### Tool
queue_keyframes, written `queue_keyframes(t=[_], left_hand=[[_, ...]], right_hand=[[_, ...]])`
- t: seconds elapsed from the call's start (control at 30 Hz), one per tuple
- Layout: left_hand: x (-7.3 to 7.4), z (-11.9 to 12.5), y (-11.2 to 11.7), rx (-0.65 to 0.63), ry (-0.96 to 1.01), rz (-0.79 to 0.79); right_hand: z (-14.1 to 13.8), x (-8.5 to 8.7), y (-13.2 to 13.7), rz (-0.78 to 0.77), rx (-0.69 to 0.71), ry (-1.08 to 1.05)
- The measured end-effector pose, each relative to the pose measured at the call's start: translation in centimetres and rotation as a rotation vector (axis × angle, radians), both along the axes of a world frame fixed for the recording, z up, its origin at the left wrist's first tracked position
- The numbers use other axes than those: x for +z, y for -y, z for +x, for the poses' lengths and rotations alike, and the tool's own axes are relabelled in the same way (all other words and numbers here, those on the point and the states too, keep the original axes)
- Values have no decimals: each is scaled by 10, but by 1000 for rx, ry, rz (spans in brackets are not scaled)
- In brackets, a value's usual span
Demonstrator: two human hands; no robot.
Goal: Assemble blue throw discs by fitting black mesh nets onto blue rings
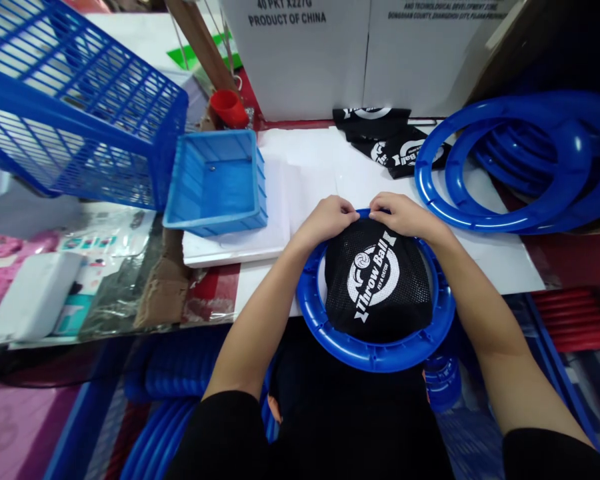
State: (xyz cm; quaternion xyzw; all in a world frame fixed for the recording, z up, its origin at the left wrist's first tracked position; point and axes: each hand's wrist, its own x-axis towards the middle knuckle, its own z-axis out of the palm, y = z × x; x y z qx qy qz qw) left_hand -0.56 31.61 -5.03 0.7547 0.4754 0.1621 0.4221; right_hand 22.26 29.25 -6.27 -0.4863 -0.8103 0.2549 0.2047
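A blue plastic ring [330, 333] lies at the near edge of the white sheet, tilted toward me. A black mesh net [377, 280] printed "Throw Ball" is laid across the ring. My left hand [325, 220] and my right hand [405, 213] meet at the ring's far rim. Both have fingers curled, pinching the net's top edge against the rim.
More blue rings [505, 167] are stacked at the right. Folded black nets [390, 143] lie behind. A small blue tray [215, 183] and a big blue basket [75, 107] stand at the left, white cartons [330, 60] at the back, and a red cup [229, 107].
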Motion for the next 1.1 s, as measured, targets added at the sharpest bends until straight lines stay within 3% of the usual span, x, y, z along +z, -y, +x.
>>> queue_keyframes(t=[0.13, 0.43, 0.9, 1.1], left_hand=[[1, 1, 6, 19, 30, -4], [2, -2, 4, 4, 89, -90], [-1, 1, 1, 15, 17, -2], [-3, -3, 0, -20, -29, 70]], right_hand=[[-3, 3, 9, 73, -47, -59], [-5, 3, 16, 203, 185, -81], [-2, 3, 17, 221, 226, 55], [2, -1, 19, 158, 153, -39]])
